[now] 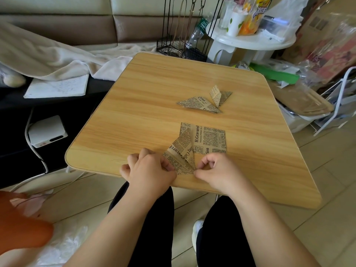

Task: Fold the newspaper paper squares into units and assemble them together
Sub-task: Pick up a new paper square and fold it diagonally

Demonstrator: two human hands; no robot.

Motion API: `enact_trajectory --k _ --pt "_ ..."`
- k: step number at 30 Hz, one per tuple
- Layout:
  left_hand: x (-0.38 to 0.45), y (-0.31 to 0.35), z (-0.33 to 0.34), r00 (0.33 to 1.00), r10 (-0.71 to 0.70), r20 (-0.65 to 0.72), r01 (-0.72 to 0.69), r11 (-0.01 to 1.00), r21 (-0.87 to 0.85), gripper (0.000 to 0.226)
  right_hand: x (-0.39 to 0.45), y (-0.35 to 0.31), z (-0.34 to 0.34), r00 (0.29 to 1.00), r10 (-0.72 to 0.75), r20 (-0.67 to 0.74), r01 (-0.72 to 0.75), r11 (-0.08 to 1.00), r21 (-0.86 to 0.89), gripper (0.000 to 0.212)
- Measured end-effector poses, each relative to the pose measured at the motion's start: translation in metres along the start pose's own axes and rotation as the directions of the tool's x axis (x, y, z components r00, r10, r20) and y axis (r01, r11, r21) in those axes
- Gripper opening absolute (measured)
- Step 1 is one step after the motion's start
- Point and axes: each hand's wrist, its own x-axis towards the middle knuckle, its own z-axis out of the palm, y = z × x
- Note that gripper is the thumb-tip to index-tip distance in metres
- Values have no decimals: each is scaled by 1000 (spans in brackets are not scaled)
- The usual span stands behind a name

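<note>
At the near edge of the worktop (134, 105), the left hand (150, 170) pinches the left side of a folded newspaper piece (181, 155), and the right hand (215, 170) pinches its lower tip. Just behind lies a flat newspaper square (210, 139); farther back rest two folded units (204, 103).

Wooden table (146, 97): two folded newspaper units (204, 102) laid mid-top; flat newspaper square (209, 138) nearer front edge, partly folded piece (182, 155) overlapping it.
</note>
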Motion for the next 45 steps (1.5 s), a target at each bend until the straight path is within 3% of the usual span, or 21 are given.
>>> enact_trajectory --k 12,18,25,28,31,34,37,40,42,45 --pt "0 0 1 1000 -2 -18 2 1000 0 9 -16 -2 3 993 -40 -107 35 998 -48 15" --pt "-1 0 3 999 -2 -32 2 1000 -4 10 -17 -8 16 973 -46 -225 9 987 -161 30" --pt "2 -3 3 1000 11 -2 -11 1000 -9 9 -17 -3 8 989 -42 -142 31 996 -79 16" --pt "2 -4 2 1000 15 11 -15 1000 -26 9 -18 0 11 977 -147 -158 139 989 -57 22" --pt "-1 -4 0 999 48 -1 -48 998 -48 11 -23 4 24 903 -375 -212 353 926 -133 18" --pt "-8 -16 -2 981 162 -110 -175 978 -117 25 -36 10 36 824 -518 -228 445 842 -305 32" --pt "-12 -36 -8 881 412 -234 -451 880 -148 29 -46 31 38 752 -646 -132 538 716 -444 43" --pt "-7 -49 -12 790 591 -163 -608 789 -87 52 -49 50 33 677 -707 -206 597 690 -409 29" --pt "-2 -52 -11 759 647 -66 -651 755 -83 61 -50 54 28 677 -681 -279 599 730 -329 22" --pt "3 -52 -4 716 697 18 -697 717 -24 56 -50 52 21 748 -595 -295 559 804 -204 22"
